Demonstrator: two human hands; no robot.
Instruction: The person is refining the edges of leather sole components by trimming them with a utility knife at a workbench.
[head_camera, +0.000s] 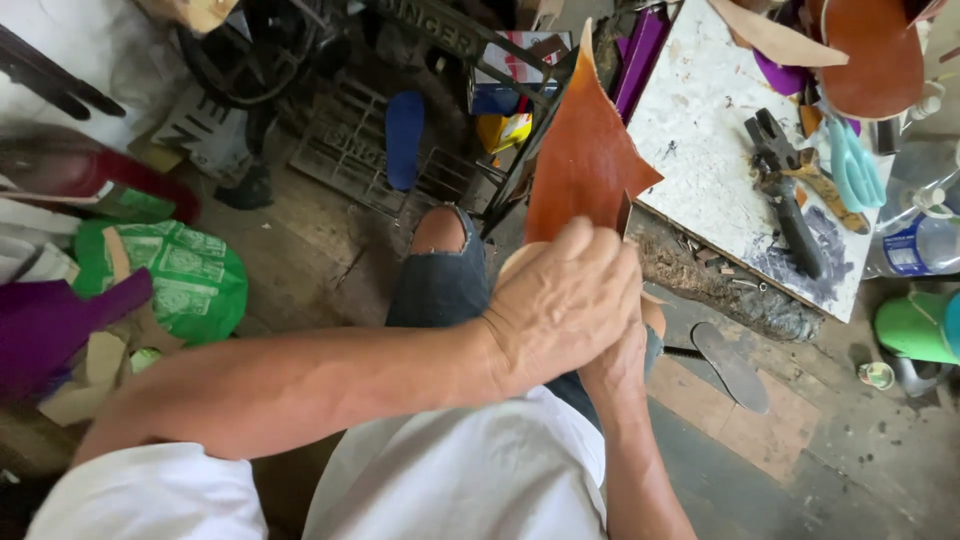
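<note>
Over the person's lap, in the head view, the left hand (565, 300) has its grip closed on the lower edge of a brown leather piece (583, 160) standing upright beside the surface (700, 110). The right hand (620, 365) lies beneath, its grip hidden. The floppy leather could fold or slip.

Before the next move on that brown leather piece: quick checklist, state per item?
1. Left hand on the brown leather piece: ok, it covers the lower edge.
2. Right hand grip: cannot tell, hidden under the left.
3. Leather free of the worktable: not ok, it stands against the table's edge.
4. Pliers out of the way: ok, lying on the table.
5. Any blade in the hands: cannot tell.
</note>
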